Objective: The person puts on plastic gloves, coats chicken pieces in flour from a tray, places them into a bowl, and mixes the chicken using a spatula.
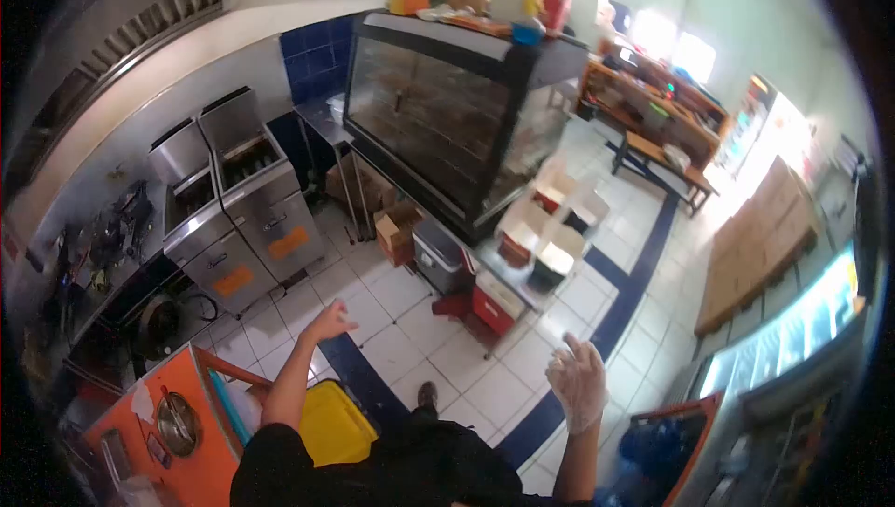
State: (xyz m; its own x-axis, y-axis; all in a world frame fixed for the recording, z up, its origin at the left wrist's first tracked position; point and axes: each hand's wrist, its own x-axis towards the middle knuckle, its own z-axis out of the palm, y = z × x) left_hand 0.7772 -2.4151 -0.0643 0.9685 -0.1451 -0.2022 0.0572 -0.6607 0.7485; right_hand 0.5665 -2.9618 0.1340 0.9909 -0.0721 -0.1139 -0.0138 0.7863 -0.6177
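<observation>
My left hand (328, 322) is bare and held out over the tiled floor, its fingers loosely apart with nothing in them. Below it, beside my forearm, is a yellow lid or bin (334, 423). A clear plastic glove covers my right hand (578, 386), which is raised over the floor on the right. Its fingers are slightly bent and apart, and I see nothing held there. Neither hand touches any object. Ahead, nearest my right hand, several open boxes (562, 260) stand on a low metal table.
A glass display cabinet (429, 102) stands ahead, with a red-and-white cooler (497, 307) below. Steel fryers (252, 171) line the left wall. An orange counter (130, 432) holding a metal bowl (177, 423) is at lower left. Cardboard (760, 241) leans along the right; a bench (662, 164) stands farther back.
</observation>
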